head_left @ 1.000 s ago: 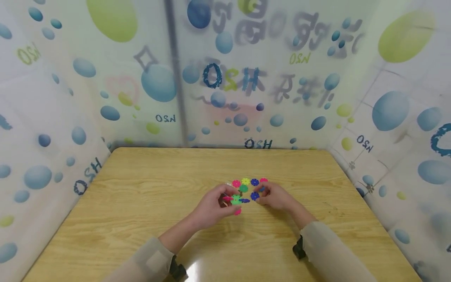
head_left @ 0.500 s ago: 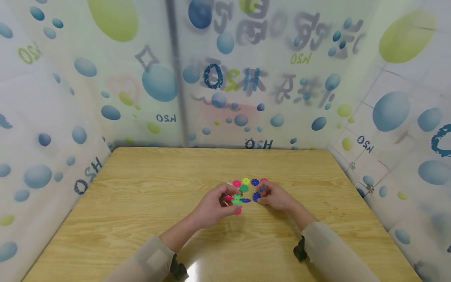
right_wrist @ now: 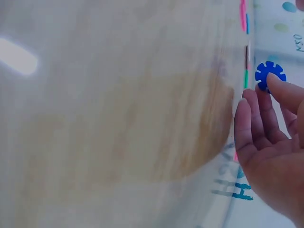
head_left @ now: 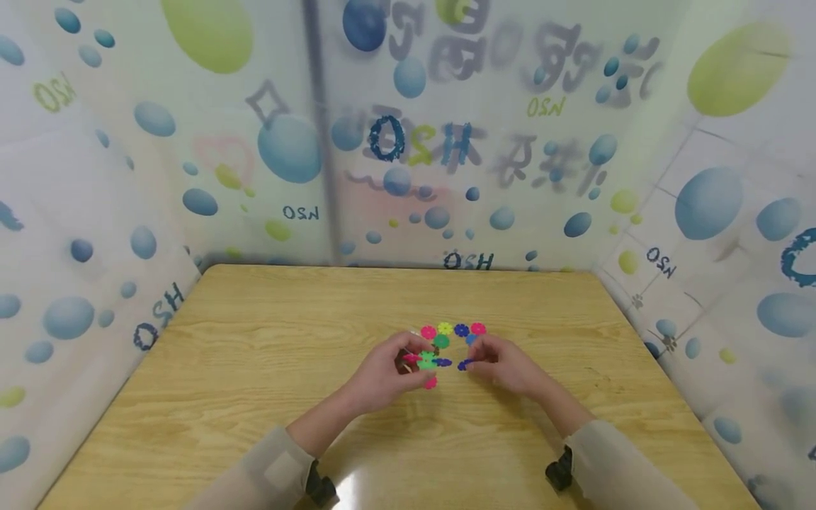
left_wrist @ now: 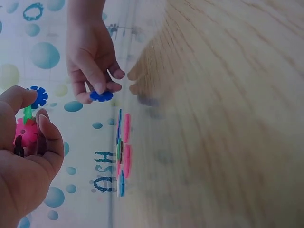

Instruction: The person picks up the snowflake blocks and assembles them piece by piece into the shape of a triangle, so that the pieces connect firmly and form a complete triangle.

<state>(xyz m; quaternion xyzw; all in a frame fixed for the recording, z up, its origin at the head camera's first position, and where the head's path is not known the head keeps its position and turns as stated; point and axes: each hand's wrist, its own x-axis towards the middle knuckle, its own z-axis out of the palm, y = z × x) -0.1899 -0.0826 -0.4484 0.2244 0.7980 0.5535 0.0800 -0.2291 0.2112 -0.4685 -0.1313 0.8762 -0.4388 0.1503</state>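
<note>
Left fingers (left_wrist: pixel 53 137) grip joined discs (head_left: pixel 426 360) while right fingers (right_wrist: pixel 243 118) pinch a blue disc (right_wrist: pixel 269 68) (notched at its rim).

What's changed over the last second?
The right hand drew slightly back toward the person, turning its dark blue flower disc from face-on to nearly edge-on in the head view. No grasp visibly changed. The left hand and its joined discs stayed put, as did the loose discs beyond.

Small disc (right_wrist: pixel 269 70): I see blue.
Joined pieces (head_left: pixel 427 360): pink, green, blue.
Table (head_left: pixel 287 340): light brown, wavy lines.
Wall (head_left: pixel 497 244): pale, blue and green spots.
</note>
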